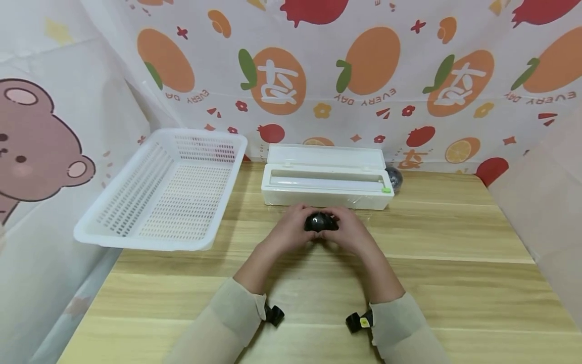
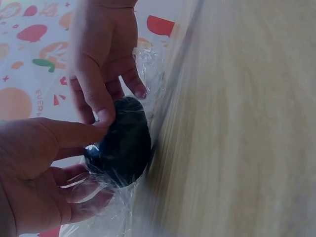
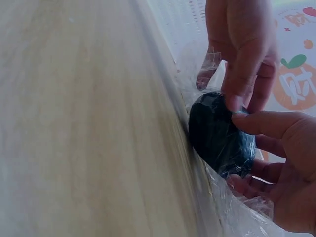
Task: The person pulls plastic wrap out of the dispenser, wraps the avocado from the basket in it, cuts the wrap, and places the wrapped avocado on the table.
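Dark rounded object (image 1: pixel 319 221), smooth and glossy, is located at the centre of the scene, just on the near side of a white box (image 1: pixel 325 199) and low over the wood-grain tabletop (image 1: pixel 464 283); whether its underside bears on the surface cannot be confirmed. Clear film (image 3: pixel 244 217) covers the object and extends past it in loose, wrinkled folds. The left hand (image 1: pixel 292 228) and the right hand (image 1: pixel 349 230) hold the object from opposite sides. Each grip is narrow, with the thumb on the near side and curled fingers around the object; in the wrist views the 2 thumb tips meet against the wrapped surface. The box lies lengthwise from left to right, its lid (image 1: pixel 325 155) raised along the far edge. A pale roll (image 1: pixel 327 183) lies inside, and 1 green part (image 1: pixel 386 190) is located at the right end of the near edge. A 2nd dark rounded item (image 1: pixel 395 178) sits just beside the right end of the box, partly hidden by it. A white perforated basket (image 1: pixel 145 244) stands at the far left, apart from the box. A fruit-print cloth (image 1: pixel 318 114) hangs along the far side.
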The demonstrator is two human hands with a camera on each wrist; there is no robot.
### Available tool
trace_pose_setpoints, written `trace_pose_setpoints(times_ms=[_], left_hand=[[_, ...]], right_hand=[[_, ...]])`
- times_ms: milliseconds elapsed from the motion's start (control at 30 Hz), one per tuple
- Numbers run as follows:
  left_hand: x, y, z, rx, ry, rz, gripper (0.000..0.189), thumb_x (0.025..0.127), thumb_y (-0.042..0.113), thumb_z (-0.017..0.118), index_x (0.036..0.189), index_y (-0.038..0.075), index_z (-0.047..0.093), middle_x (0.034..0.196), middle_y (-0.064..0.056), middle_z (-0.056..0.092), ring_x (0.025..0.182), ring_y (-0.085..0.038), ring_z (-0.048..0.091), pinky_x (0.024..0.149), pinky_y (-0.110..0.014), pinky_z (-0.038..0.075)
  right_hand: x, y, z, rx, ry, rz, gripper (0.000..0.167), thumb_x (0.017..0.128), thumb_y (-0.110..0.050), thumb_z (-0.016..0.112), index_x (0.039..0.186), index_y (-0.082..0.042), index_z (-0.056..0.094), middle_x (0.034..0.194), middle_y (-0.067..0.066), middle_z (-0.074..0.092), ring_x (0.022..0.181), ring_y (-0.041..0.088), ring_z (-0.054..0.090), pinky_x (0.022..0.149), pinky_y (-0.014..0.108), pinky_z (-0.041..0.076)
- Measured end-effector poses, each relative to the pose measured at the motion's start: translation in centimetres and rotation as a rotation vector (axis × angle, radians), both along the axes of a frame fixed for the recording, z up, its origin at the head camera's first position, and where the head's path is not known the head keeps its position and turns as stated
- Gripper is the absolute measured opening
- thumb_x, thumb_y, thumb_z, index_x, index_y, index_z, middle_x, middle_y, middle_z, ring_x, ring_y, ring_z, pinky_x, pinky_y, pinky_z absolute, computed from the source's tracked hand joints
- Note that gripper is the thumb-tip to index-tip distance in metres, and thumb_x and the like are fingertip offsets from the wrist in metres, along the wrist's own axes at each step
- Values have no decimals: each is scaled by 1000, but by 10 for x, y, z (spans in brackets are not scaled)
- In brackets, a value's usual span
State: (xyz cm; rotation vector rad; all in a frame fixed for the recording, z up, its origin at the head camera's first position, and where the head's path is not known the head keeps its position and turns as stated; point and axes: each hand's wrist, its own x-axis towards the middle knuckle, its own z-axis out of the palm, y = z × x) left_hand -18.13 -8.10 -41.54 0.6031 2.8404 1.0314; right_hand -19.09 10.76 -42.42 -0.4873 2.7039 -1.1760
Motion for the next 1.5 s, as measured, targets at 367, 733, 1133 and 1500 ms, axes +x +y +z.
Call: trace_pose_setpoints(times_ms=[367, 733, 1133, 1500], left_hand=[[-6, 0, 0, -82, 33, -14, 50, 89, 15, 73, 135, 4, 58, 130, -15, 58, 124, -33, 51, 107, -45, 42], [-11, -2, -6, -77, -1, -36, 47, 94, 19, 68, 136, 5, 56, 128, -14, 56, 123, -31, 50, 107, -45, 41], [-14, -14, 13, 12, -52, 34, 51, 93, 17, 69, 140, 7, 53, 139, -13, 55, 128, -30, 53, 105, -45, 45], [-12, -1, 2, -10, -65, 55, 49, 87, 18, 76, 131, 5, 58, 126, -17, 56, 118, -31, 55, 103, -47, 45]], right_hand=[[3, -2, 9, -110, 71, -71, 47, 87, -15, 71, 132, -14, 62, 135, 8, 55, 119, 31, 57, 100, 55, 46], [-2, -7, -4, -36, 18, -97, 56, 78, -17, 82, 130, -15, 62, 135, 13, 52, 127, 36, 50, 107, 56, 39], [-8, 0, -7, -1, 25, -86, 57, 80, -18, 81, 134, -14, 61, 127, 14, 58, 121, 37, 54, 106, 56, 41], [-12, 2, -8, -7, 22, -78, 54, 82, -19, 80, 133, -12, 62, 127, 13, 58, 122, 34, 54, 107, 52, 41]])
